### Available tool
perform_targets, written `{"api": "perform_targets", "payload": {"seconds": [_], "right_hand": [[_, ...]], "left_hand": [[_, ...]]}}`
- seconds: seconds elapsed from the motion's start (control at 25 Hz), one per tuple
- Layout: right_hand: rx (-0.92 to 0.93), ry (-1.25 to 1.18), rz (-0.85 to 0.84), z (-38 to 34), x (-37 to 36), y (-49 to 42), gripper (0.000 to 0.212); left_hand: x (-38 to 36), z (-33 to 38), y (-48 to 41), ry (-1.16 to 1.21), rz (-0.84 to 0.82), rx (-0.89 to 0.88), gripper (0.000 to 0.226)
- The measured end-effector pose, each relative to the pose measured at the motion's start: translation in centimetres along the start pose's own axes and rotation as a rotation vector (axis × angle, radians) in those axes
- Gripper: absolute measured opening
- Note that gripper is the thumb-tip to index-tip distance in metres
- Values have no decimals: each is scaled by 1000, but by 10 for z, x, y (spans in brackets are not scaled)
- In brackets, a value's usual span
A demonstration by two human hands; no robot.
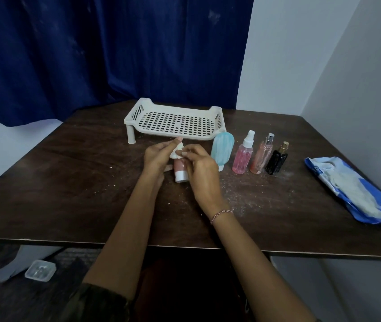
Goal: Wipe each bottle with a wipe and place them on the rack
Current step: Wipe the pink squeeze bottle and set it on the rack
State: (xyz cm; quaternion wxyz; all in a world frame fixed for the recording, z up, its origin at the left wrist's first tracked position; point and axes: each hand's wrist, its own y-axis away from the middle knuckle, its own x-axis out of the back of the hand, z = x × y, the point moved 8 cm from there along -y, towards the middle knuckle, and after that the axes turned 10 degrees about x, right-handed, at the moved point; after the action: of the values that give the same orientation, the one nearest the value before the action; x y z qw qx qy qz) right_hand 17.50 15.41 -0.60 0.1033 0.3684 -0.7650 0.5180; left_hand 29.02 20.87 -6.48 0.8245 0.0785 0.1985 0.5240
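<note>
1. Both hands meet over the table [68, 182], just in front of the rack [175, 123]. The rack holds nothing yet.
2. Left hand [156, 156] is closed round the upper part of a pink tube [180, 171], which stands cap-down. Its thumb pins a crumpled wipe [176, 152] against the tube's top.
3. Right hand [200, 169] is curled, fingertips pinching the wipe from the other side. Whether it also touches the tube, cannot tell.
4. Four more stand in a row to the right: teal bottle [222, 149], pink sprayer [243, 155], peach sprayer [262, 155], black bottle [277, 160]. None is being handled.
5. Wipe pack [356, 194] lies well apart at the right edge.
6. Judgement: the tube looks light, with a soft squeezable body and a stiff cap. Hold it at mid-body with light pressure; a damp surface may turn slippery.
7. Judgement: the sprayers look tall, narrow and tippy; grip the body, not the nozzle. The black one may be glass, so set it down gently.
8. Judgement: first bottle of five, wiping in hand.
</note>
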Motion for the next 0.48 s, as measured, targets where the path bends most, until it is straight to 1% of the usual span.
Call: {"api": "perform_targets", "payload": {"seconds": [0.08, 0.16, 0.2, 0.24, 0.32, 0.4, 0.48], "right_hand": [[33, 56, -6, -4, -2, 3, 20], [72, 171, -35, -10, -5, 9, 17], [79, 207, -54, -11, -7, 12, 16], [75, 215, -70, -10, -8, 15, 14], [1, 155, -56, 0, -6, 18, 14], [-117, 87, -1, 17, 1, 19, 15], [-145, 82, 6, 18, 1, 17, 15]], "left_hand": [[2, 1, 1, 40, 33, 4, 15], [4, 0, -2, 173, 45, 32, 14], [2, 0, -3, 242, 17, 47, 17], [1, 0, -5, 279, -16, 57, 26], [-3, 1, -7, 273, -65, 45, 39], [-9, 3, -5, 260, -100, 11, 43], [-12, 3, -4, 241, -98, -5, 45]]}}
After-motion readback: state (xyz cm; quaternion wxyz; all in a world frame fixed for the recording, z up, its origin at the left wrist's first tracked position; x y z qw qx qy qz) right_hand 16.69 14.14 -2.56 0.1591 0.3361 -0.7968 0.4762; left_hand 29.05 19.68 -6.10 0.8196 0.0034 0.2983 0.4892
